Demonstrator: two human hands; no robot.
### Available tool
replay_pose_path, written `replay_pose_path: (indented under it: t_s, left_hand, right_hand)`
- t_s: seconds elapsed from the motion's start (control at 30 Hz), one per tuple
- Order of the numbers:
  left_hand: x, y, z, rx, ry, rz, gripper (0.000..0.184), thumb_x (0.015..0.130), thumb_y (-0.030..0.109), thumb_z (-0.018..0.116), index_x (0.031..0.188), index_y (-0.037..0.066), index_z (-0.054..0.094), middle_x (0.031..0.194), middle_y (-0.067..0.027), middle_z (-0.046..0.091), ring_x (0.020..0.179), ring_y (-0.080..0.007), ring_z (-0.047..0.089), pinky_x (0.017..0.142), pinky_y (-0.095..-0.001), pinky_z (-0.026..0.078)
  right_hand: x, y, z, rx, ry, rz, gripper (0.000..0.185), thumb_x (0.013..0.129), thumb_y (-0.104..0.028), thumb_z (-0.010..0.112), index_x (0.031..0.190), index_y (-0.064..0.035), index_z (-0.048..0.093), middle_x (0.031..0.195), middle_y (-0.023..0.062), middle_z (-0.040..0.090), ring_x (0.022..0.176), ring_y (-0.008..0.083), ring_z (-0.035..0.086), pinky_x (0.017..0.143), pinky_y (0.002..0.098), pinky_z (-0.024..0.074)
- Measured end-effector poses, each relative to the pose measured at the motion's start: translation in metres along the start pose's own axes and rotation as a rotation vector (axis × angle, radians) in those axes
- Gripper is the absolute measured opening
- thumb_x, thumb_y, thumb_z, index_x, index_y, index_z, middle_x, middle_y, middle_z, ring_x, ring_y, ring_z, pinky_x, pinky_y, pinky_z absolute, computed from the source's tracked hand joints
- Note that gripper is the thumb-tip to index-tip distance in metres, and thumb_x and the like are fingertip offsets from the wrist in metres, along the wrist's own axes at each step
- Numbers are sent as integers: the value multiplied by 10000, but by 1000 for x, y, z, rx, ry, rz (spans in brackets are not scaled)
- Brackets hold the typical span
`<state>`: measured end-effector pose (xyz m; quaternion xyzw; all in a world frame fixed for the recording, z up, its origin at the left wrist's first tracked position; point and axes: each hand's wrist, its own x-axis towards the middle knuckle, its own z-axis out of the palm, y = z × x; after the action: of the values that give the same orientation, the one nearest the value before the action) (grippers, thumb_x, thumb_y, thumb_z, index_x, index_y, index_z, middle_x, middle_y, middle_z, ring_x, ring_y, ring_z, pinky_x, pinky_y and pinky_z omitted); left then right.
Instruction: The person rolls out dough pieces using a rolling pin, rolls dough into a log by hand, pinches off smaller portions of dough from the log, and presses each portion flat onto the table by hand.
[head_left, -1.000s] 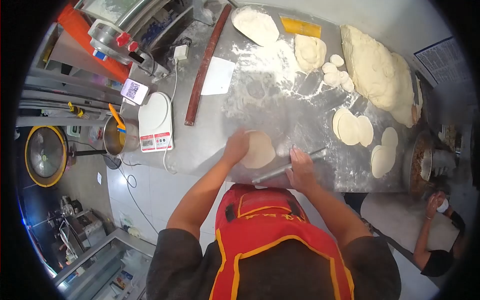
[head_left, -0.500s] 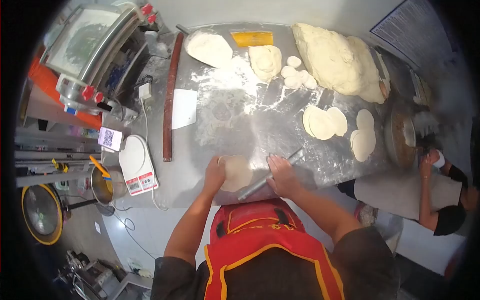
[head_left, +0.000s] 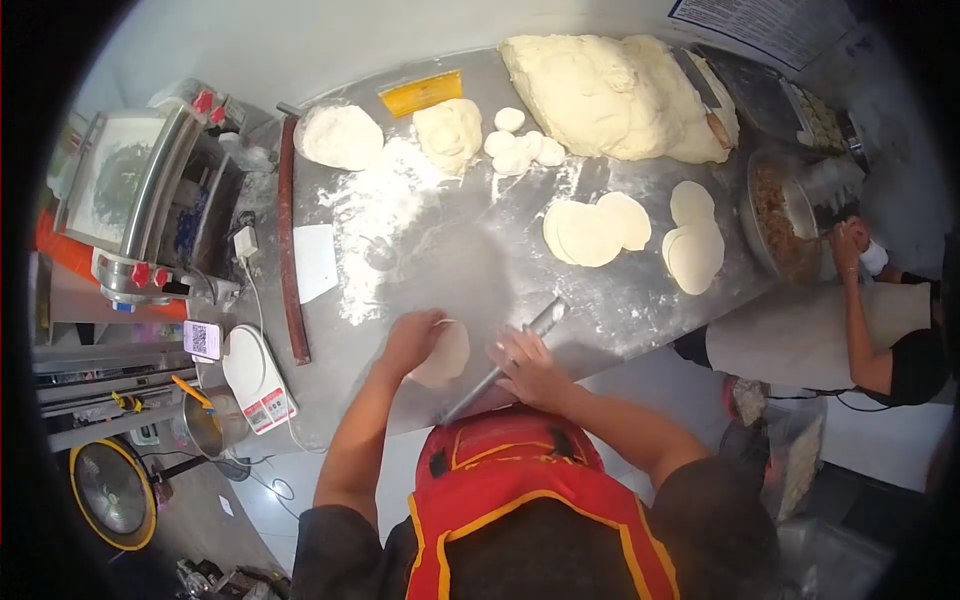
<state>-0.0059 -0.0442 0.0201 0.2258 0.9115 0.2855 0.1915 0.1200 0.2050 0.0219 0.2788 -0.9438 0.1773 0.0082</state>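
Observation:
My left hand (head_left: 412, 345) is closed on the upper left edge of a thin dough round (head_left: 447, 362) lying on the metal table near its front edge. My right hand (head_left: 528, 366) lies with fingers stretched and spread over a grey rolling pin (head_left: 547, 318), just right of the round. The pin slants from the table's front edge up to the right. Part of it is hidden under that hand. Beyond my hands lie overlapping flat dough rounds (head_left: 590, 234), with another group of rounds (head_left: 694, 256) farther right.
Toward the back are a scoop of flour (head_left: 340, 137), a yellow scraper (head_left: 421, 94), a dough piece (head_left: 448, 135), several small dough balls (head_left: 514, 152) and a large dough mass (head_left: 610, 95). Left stand a long brown stick (head_left: 290, 240) and a scale (head_left: 256, 375). A co-worker's hand (head_left: 848, 240) is by a pan (head_left: 765, 225).
My view has swung, so the table's things sit farther left. My right fingers are more spread on the rolling pin. My left hand remains at the dough round's edge.

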Motion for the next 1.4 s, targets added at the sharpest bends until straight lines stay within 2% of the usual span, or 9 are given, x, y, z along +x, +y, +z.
replay_pose_path:
  t_s: [0.13,0.27,0.43,0.53,0.63,0.73,0.83,1.27,1.4]
  left_hand:
    - [85,93,-14,121,-140,150,254,887,197,599,1092,67,674,1030,-179,681,940,-357,648,822,-427,512]
    - [165,165,7,-329,20,125,337,876,208,627,1181,65,627,1020,-190,674,958,-359,642,867,-442,494]
    - [156,148,24,-167,264,24,499,881,219,629,1316,17,489,1368,-205,491,1259,-363,462,1054,-421,375]
    - [93,114,43,12,416,-108,491,901,223,602,1336,31,480,1378,-203,485,1267,-396,450,1069,-454,356]
    - [20,79,77,131,516,-172,492,934,228,535,1388,58,451,1444,-191,423,1325,-400,386,1102,-491,299]
    - [-6,82,86,342,459,-388,494,951,250,489,1412,78,439,1480,-176,385,1372,-359,344,1124,-502,252]
    - [1,87,89,458,465,-439,484,950,248,449,1421,132,447,1501,-116,381,1390,-323,328,1132,-483,240]
    - [-2,77,117,424,608,-514,524,864,277,535,1371,151,497,1442,-97,443,1340,-320,389,1096,-471,293]
    - [0,79,113,364,573,-573,542,852,277,555,1380,173,490,1436,-96,452,1332,-311,403,1091,-469,298]
  right_hand:
    - [-28,20,18,18,-9,-81,523,849,-231,557,1361,-144,498,1333,119,496,1279,275,429,1087,510,305]
    - [-13,28,13,163,48,-114,450,835,-202,559,1283,-156,550,1261,84,529,1188,265,483,1057,476,331]
    - [20,39,8,300,23,-116,241,811,-128,543,1033,-88,630,1065,91,608,1062,253,556,1019,418,393]
    - [41,52,4,175,193,-167,193,794,-121,564,968,-77,636,1003,88,600,1011,274,564,996,448,407]
    - [53,97,-21,432,177,12,217,806,-129,576,1008,-67,621,998,114,597,1006,305,559,966,488,410]
    - [44,186,-51,213,517,289,366,844,-201,637,1151,-14,567,1103,192,578,1052,363,536,948,478,401]
    - [40,285,-80,234,561,749,652,711,-371,788,1191,6,557,1119,182,598,1098,356,526,961,435,409]
    - [72,347,-99,539,-242,622,563,630,-367,830,1045,-40,636,1091,163,633,1066,325,575,931,417,444]
    - [69,336,-99,430,-235,543,480,648,-329,821,989,-24,674,1116,183,645,1051,305,596,903,387,462]
